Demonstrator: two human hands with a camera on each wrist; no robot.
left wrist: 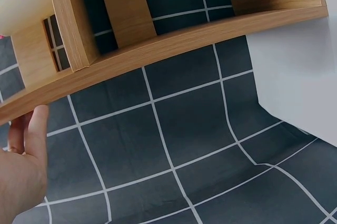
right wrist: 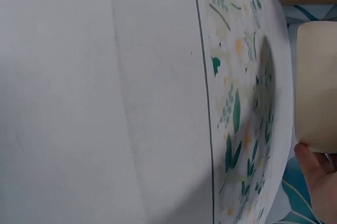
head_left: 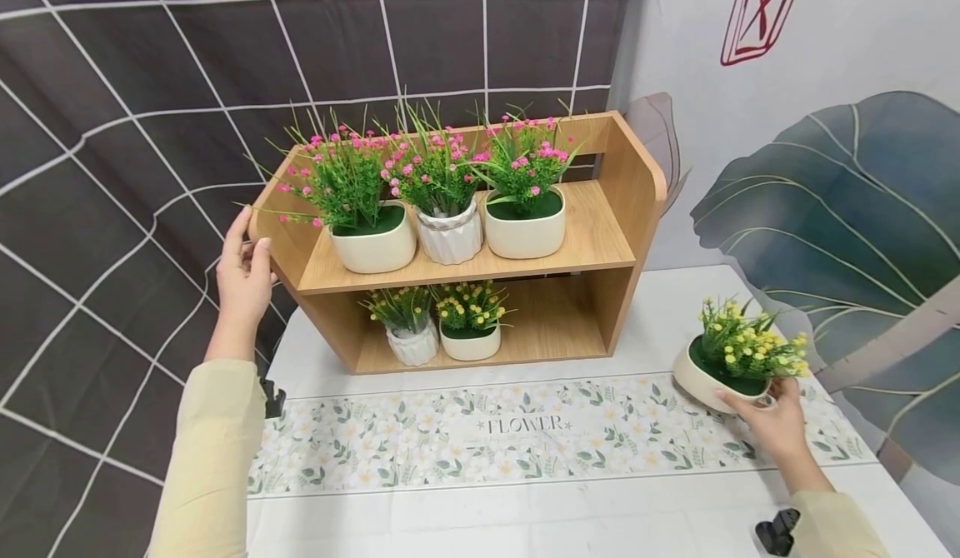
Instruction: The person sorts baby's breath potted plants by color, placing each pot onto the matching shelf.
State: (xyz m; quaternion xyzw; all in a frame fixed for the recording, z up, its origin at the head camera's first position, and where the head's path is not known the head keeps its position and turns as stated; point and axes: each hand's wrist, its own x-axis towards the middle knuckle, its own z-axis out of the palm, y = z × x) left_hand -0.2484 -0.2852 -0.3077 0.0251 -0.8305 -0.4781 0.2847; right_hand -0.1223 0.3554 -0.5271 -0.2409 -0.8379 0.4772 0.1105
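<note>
My right hand (head_left: 776,429) holds a cream pot of artificial yellow flowers (head_left: 708,381) by its side, over the right part of the table; the right wrist view shows the thumb against the cream pot (right wrist: 318,87). My left hand (head_left: 246,279) touches the outer left side of a two-tier wooden shelf (head_left: 630,191). In the left wrist view, the fingertips of the left hand (left wrist: 23,171) rest against the side panel (left wrist: 174,45). Three pink-flowered pots, including a cream one (head_left: 525,233), stand on the upper tier. On the lower tier are a white pot (head_left: 414,346) and a cream pot (head_left: 471,344), both with yellow flowers.
A white table (head_left: 375,525) carries the shelf and a floral runner printed FLOWER (head_left: 525,445). Behind hangs a dark cloth with white grid lines (head_left: 322,42). To the right is a pale backdrop with large leaf prints (head_left: 847,200).
</note>
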